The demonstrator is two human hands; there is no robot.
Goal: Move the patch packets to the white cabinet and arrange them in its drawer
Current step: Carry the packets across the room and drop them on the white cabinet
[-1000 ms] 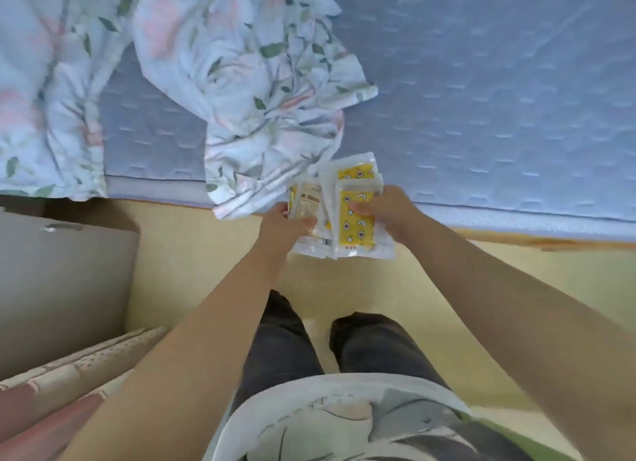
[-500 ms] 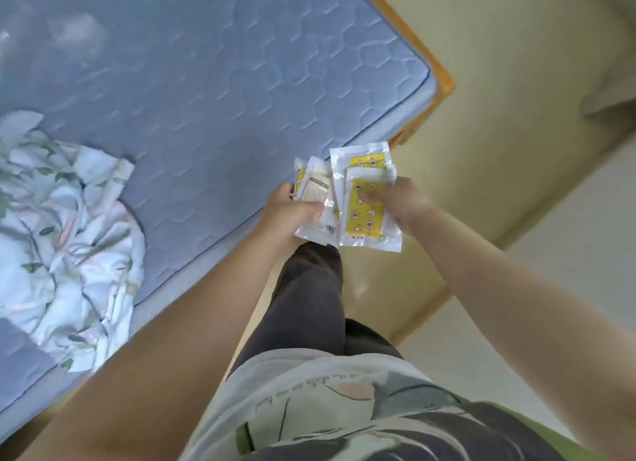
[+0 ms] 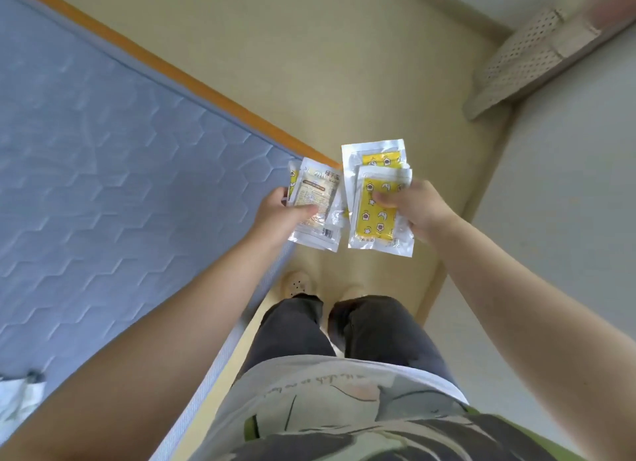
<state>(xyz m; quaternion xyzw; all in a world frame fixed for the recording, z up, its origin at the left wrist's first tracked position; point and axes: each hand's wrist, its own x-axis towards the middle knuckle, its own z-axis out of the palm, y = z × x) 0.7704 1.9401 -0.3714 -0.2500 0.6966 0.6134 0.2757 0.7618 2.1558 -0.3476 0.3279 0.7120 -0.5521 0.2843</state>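
Head view: the patch packets [image 3: 354, 166] are flat, glossy rectangular pouches with crimped silvery borders. They are held in the air over the floor [image 3: 327, 64], near the middle of the frame, in two bundles just beside each other.

The right bundle [image 3: 373, 219] shows two packets, both with a yellow face printed with small stars and moons, the front one overlapping the rear. The left bundle [image 3: 315, 192], at nine o'clock of it, shows one white printed back on top, a yellow sliver behind and more layered edges below; its exact count cannot be told.

The left hand [image 3: 282, 209] grips its bundle, thumb lying across the front and fingers curled behind. The right hand [image 3: 416, 205] pinches its bundle the same way, thumb pressed on the yellow face. Both forearms reach up from six o'clock, bare.

At nine o'clock lies a blue mattress [image 3: 103, 185] quilted in hexagons, edged by an orange wooden bed frame [image 3: 206, 92]. The floor is smooth and pale yellow. A perforated beige pad [image 3: 523, 47] sits at one o'clock. Two pale slippers [image 3: 297, 284] peek out below dark grey trousers [image 3: 378, 329]
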